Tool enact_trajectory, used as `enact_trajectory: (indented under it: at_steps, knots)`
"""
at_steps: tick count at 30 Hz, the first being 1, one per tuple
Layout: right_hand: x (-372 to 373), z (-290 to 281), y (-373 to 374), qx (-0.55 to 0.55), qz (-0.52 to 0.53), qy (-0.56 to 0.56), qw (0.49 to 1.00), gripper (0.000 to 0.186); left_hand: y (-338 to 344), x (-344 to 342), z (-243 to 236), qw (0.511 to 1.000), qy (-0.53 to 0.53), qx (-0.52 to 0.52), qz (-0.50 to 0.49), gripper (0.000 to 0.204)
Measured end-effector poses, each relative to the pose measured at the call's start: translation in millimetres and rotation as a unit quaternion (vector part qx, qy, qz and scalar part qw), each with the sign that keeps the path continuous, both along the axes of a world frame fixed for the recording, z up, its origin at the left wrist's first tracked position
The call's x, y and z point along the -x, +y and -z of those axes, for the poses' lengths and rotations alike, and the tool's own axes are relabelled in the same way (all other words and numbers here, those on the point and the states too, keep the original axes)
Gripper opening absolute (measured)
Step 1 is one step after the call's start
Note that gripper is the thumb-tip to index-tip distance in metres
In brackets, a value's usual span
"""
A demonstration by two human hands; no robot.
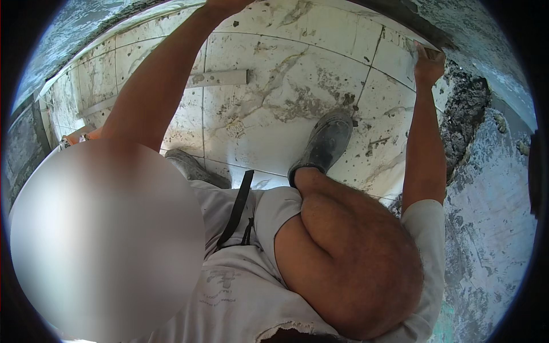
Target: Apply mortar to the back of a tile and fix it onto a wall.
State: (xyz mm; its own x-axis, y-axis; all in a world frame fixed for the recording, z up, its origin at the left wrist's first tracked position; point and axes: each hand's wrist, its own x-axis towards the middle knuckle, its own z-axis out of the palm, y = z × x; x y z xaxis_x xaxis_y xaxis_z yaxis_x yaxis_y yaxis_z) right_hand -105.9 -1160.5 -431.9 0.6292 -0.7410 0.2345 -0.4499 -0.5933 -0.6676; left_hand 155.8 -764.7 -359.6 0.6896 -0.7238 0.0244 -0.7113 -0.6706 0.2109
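My left hand (227,6) reaches to the far top edge of the tiled surface, its fingers mostly out of view. At the upper right, my right hand (429,66) is closed on a small brownish object that I cannot make out clearly, beside the dark strip (412,17) along the edge of the white marbled tiles (263,63). The tiles are spattered with grey specks and smears. Rough dark mortar (469,114) lies just below and to the right of my right hand.
My rubber boots (323,140) rest on the tiles. A pale flat strip (226,77) lies near the middle left. Rough plastered surfaces (486,217) curve along the right, and a grey wall (26,131) stands at the left. A round blurred patch hides the lower left.
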Motion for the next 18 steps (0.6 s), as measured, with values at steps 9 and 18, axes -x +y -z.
enact_trajectory:
  at_steps: [9, 18]
  knots:
    - [-7.5, 4.0, -18.0, -0.017, -0.033, -0.006, 0.999, 0.034, 5.5, -7.9, 7.2, 0.993, -0.109, 0.011, 0.042, 0.028]
    - [-9.7, 6.1, -13.5, -0.001, -0.041, 0.005, 0.999, 0.036, 2.4, -4.1, -10.2, 0.998, 0.053, 0.036, -0.012, 0.026]
